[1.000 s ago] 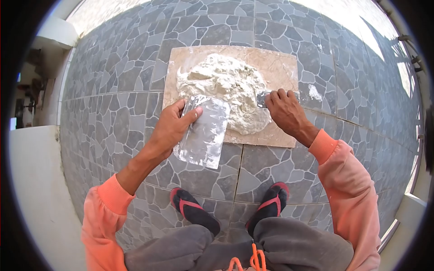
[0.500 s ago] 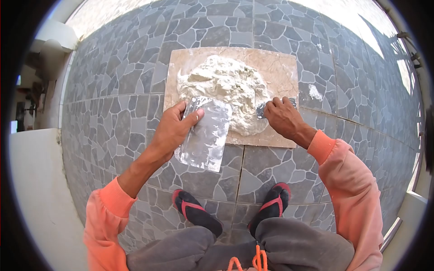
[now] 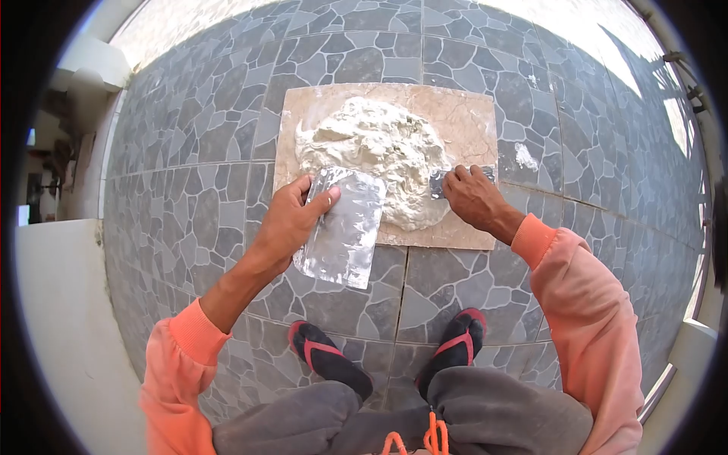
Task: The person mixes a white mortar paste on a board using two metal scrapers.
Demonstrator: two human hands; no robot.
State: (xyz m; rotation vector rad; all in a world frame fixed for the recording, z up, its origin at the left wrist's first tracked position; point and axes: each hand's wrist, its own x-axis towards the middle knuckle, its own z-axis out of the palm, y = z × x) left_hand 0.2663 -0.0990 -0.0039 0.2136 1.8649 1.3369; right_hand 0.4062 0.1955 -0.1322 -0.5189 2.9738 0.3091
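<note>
A mound of white, wet paste (image 3: 371, 140) lies on a square beige tile (image 3: 470, 121) on the floor. My left hand (image 3: 292, 216) grips a flat, paste-smeared metal plate (image 3: 345, 231), thumb on its upper face; the plate overlaps the near edge of the tile and the paste. My right hand (image 3: 479, 199) is closed on a small dark scraper (image 3: 437, 184) at the right side of the paste, the scraper's left end touching or nearly touching it. White smears mark the scraper's blade.
Grey stone-patterned floor tiles (image 3: 205, 205) surround the beige tile. A white splatter (image 3: 525, 157) is on the floor to its right. My feet in red-strapped sandals (image 3: 322, 347) stand in front. A low white wall (image 3: 64, 303) is at the left.
Hardly anything differs. The tile and paste sit very slightly lower in the view, and both hands keep their holds in nearly the same places.
</note>
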